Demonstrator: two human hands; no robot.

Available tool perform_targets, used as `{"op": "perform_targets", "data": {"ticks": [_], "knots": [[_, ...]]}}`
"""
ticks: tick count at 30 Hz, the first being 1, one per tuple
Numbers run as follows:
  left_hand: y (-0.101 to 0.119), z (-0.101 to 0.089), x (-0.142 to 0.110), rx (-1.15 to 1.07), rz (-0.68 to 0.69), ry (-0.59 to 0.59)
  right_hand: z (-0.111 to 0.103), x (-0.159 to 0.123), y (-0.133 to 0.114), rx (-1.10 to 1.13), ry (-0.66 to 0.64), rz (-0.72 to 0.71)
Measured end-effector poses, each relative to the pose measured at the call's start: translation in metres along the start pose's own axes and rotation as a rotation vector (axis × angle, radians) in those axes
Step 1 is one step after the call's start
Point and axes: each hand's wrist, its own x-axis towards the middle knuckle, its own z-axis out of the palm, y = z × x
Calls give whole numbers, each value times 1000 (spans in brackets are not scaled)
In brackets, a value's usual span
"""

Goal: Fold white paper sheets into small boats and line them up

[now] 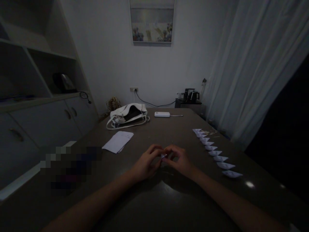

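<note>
Between the fingertips of both hands is a small folded piece of white paper (163, 156), held just above the dark table (154, 206). My left hand (149, 161) pinches it from the left, and my right hand (178, 159) grips it from the right. Most of the paper is covered by the fingers, so its exact shape cannot be made out. Off to the right, several folded paper boats (225, 166) stand in a slanting row. A stack of white paper sheets (118, 141) lies to the left, beyond my left hand.
An open white handbag (129, 114) sits at the table's far left. Near the far edge lies a white power bank (162, 114) with a short cable. Small scraps (209, 132) are scattered by the farthest boats. A blurred-out patch (72, 164) covers the left side.
</note>
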Motion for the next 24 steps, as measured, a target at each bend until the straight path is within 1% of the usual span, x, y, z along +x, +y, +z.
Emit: {"op": "perform_targets", "data": {"ticks": [11, 17, 24], "knots": [[1, -6, 1, 80, -19, -37, -3, 0, -5, -38, -53, -46], [1, -7, 1, 106, -39, -31, -6, 2, -8, -34, -47, -101], [0, -8, 2, 119, -37, -56, -7, 2, -8, -81, -46, -124]]}}
